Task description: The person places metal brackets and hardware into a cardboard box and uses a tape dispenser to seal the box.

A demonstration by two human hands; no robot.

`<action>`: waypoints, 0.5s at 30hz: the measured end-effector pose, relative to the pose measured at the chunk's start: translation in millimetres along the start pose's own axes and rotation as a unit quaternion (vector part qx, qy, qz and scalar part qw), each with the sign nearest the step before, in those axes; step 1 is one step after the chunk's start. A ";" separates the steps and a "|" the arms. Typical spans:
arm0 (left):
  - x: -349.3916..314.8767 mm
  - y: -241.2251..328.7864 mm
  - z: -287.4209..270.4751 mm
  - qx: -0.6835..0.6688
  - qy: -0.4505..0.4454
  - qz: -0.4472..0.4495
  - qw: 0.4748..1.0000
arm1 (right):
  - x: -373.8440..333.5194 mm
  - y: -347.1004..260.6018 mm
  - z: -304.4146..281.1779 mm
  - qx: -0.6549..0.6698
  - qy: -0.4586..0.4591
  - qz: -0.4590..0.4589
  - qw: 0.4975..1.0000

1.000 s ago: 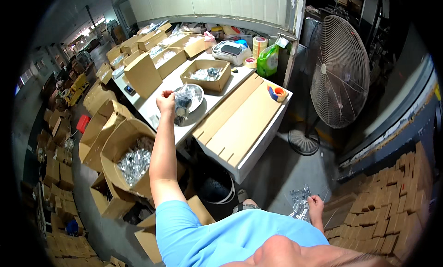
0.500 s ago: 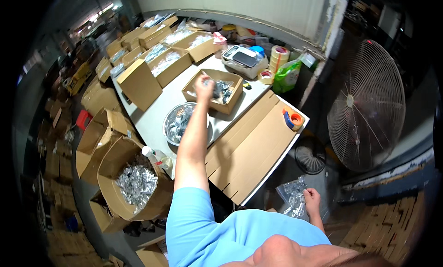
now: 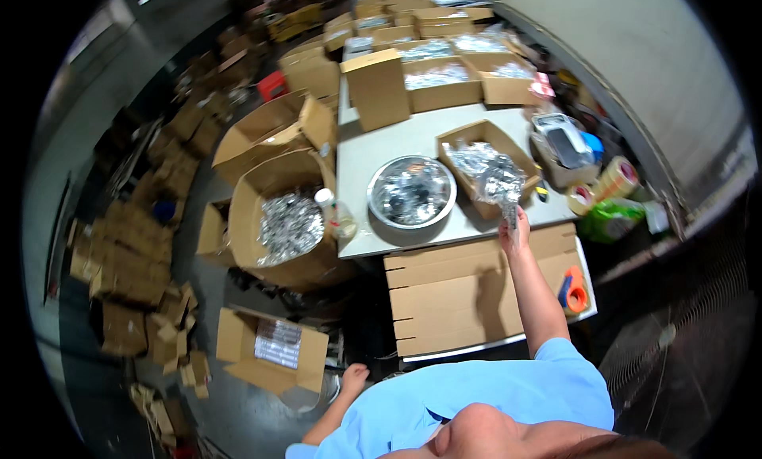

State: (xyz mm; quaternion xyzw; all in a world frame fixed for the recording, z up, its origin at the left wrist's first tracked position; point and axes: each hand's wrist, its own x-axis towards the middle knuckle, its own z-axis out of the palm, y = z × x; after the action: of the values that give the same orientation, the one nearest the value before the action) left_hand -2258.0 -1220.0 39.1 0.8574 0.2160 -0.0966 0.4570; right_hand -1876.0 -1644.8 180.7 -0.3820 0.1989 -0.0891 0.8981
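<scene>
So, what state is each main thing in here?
Right hand: gripping clear plastic packaging
Left hand: curled, nothing visibly held
Metal bowl: uncovered, contents inside
Table carton: open, clear packaging inside
Large floor carton: open, holding shiny pieces
Flattened cardboard: unfolded
Fan: running or not, unclear

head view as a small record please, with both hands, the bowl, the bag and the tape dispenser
right hand: grips one end of the bag
bag: clear, shiny contents, over the near box
left hand: low, right of the low box; grip unclear
bowl: metal, on the table, left of the near box
tape dispenser: orange and blue, on flat cardboard
</scene>
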 end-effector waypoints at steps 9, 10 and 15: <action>-181.8 -150.0 32.3 -0.158 0.082 -0.317 0.932 | 7.2 135.1 83.1 -0.097 -0.034 0.001 0.995; -200.1 -167.0 48.1 -0.136 0.075 -0.281 0.947 | -14.2 146.3 95.7 -0.124 -0.038 -0.011 0.992; -205.8 -82.2 21.6 -0.341 0.128 -0.257 0.895 | -81.8 176.4 37.6 -0.217 -0.088 -0.003 0.972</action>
State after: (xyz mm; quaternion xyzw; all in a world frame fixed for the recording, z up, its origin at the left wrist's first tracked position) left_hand -2477.8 -1255.7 40.6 0.5687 0.5052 -0.0210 0.6488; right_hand -1932.7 -1472.7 100.7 -0.5743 0.1321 -0.0126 0.8078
